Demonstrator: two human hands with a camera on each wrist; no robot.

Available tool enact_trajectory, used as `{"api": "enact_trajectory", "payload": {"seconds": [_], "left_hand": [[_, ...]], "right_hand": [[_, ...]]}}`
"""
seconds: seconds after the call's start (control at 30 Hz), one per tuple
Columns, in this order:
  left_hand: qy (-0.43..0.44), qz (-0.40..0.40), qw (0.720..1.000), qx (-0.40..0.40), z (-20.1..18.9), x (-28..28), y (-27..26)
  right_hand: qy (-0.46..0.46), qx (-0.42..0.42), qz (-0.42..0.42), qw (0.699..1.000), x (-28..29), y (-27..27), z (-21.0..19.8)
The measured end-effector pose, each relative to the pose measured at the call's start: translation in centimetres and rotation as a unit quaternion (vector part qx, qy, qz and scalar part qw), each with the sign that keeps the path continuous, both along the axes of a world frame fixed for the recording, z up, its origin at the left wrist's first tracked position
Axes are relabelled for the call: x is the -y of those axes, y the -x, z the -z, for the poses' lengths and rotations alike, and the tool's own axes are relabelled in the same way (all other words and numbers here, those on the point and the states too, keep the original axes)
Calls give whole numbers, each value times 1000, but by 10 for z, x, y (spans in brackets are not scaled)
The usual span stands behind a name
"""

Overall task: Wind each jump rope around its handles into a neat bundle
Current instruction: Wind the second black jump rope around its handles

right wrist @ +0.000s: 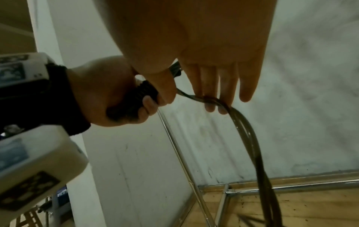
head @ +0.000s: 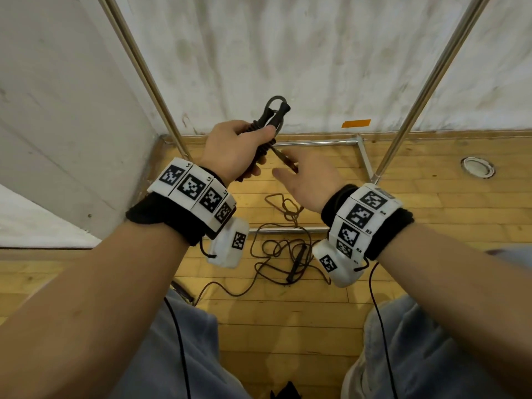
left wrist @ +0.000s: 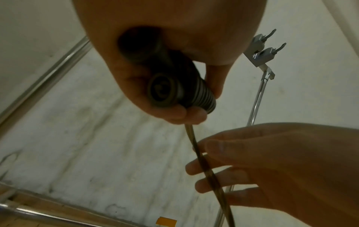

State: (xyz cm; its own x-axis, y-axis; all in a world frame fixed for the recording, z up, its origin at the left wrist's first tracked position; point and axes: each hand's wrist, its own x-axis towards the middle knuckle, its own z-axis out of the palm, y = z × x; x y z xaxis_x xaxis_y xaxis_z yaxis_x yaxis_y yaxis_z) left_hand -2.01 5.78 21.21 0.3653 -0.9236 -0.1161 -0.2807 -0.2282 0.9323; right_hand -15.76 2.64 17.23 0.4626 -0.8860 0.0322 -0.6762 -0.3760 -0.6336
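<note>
Left hand (head: pixel 230 145) gripping ribbed handles (left wrist: pixel 174 92), right hand (head: pixel 305 180) fingers straight, rope (right wrist: pixel 213 99) draped over them

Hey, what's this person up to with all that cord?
A person is bundling a dark jump rope. Their left hand grips the two ribbed black handles held together. The right hand has fingers nearly straight, with the doubled dark rope draped over them, coming from the handles. Most of the thin brown cord lies tangled on the wooden floor, along with another black handle. Winding looks barely begun.
</note>
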Motion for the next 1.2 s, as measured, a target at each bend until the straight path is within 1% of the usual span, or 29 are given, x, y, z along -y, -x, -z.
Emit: {"api": "enact_trajectory", "payload": {"seconds": [0.1,0.23,0.3,0.47,0.53,0.6,0.63,0.67,0.73,0.8,0.9,0.93,0.97,1.0,1.07,1.1,1.13,1.17,1.2], "left_hand": [[4,35,999,-22,-4,-3,0],[27,79,996,-30,-8,-8,-1],[40,99,993,-40,-10,-10,-2],[60,145,986,-52,-15,-15,-1],[82,133,986,-54,-20,-15,-4],[97,104,989,-45,-24,-15,-10],[100,89,990,-33,-25,-15,-12],[101,78,992,-20,-26,-16,-13],[101,66,993,9,-25,-16,-14],[103,59,992,43,-24,-17,-14],[110,63,989,69,-25,-19,-12],[114,68,989,68,-26,-20,-11],[119,73,988,66,-27,-21,-10],[125,79,987,61,-28,-22,-8],[133,104,985,40,-30,-26,-1],[132,126,983,28,-30,-28,4],[130,150,980,20,-29,-29,10],[125,169,977,16,-27,-30,16],[120,181,976,14,-26,-30,22]], "right_hand": [[-16,48,19,999,5,-1,2],[-88,121,30,988,10,-1,5],[-117,148,18,982,8,-3,6],[-132,203,-19,970,-1,-10,5],[-131,213,-47,967,-3,-10,2],[-126,188,-61,972,-2,-8,-3],[-137,181,-68,971,-1,-7,-7],[-166,185,-77,966,0,-5,-11],[-237,219,-94,942,1,-3,-17],[-275,239,-102,926,0,-2,-22],[-336,232,-106,907,3,0,-26],[-343,219,-105,907,6,2,-28],[-330,207,-100,916,11,5,-30],[-295,196,-89,931,14,9,-32],[-164,172,-36,971,24,14,-33],[-86,127,-11,988,32,16,-30],[-12,39,14,999,38,15,-24],[46,-73,36,996,43,13,-17],[90,-145,49,984,45,10,-12]]}}
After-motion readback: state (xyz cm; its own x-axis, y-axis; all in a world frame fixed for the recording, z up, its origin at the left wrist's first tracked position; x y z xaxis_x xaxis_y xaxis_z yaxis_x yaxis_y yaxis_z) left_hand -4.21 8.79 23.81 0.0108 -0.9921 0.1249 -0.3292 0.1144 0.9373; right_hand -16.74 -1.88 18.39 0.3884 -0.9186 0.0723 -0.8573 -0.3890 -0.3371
